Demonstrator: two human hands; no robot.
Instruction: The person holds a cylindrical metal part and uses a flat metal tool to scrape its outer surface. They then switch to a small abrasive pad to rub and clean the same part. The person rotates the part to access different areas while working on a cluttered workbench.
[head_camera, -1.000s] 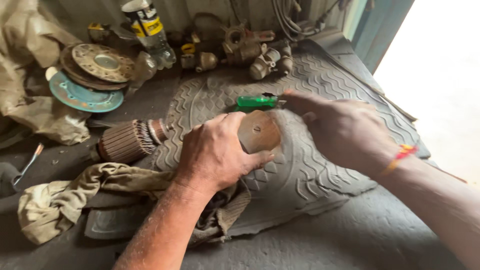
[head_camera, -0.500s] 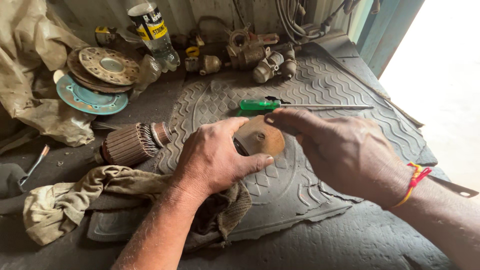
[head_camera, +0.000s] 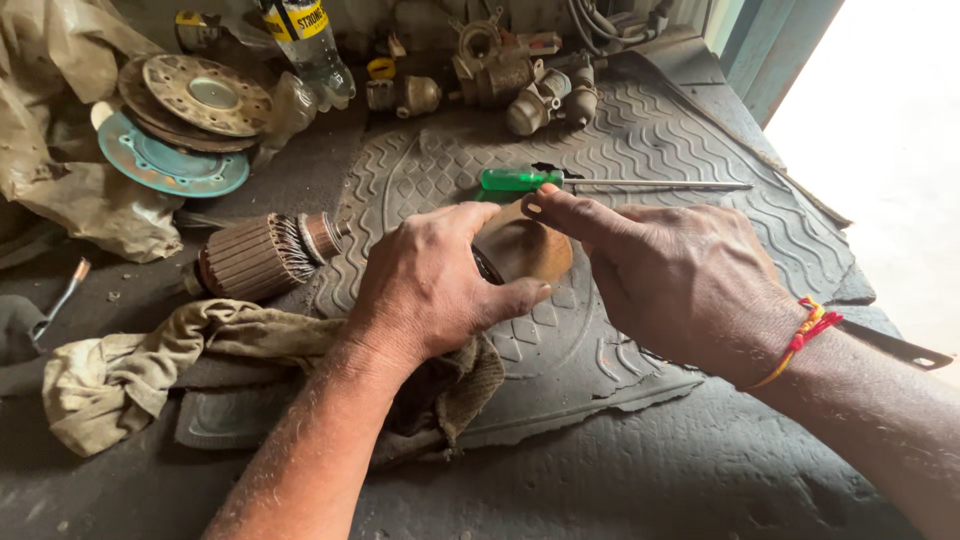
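Both hands sit lower and nearer the camera than 0.5 s ago, and the screwdriver (head_camera: 600, 182) now lies fully in view beyond them, untouched. Left hand (head_camera: 432, 285) is clenched around the side of a rusty brown cup-shaped metal housing (head_camera: 525, 250), thumb hooked under its near edge, holding it tilted just above the ribbed rubber mat (head_camera: 690, 120). Right hand (head_camera: 680, 280) meets the housing from the other side; index finger extended along the upper rim, remaining fingers curled behind and hidden, so a full grasp cannot be confirmed. Left of the mat lies 1 copper-wound armature (head_camera: 262, 256), apart from the housing, its shaft end pointing toward the hands. A dirty rag (head_camera: 150, 355) is bunched under the left forearm. At the back: 2 stacked round metal discs (head_camera: 185, 125), a plastic bottle (head_camera: 308, 45), and a cluster of small motor parts (head_camera: 520, 75). Judged from the layout, the motor is already stripped down, housing and armature separate; the housing is under handling or inspection, with reassembly not begun.
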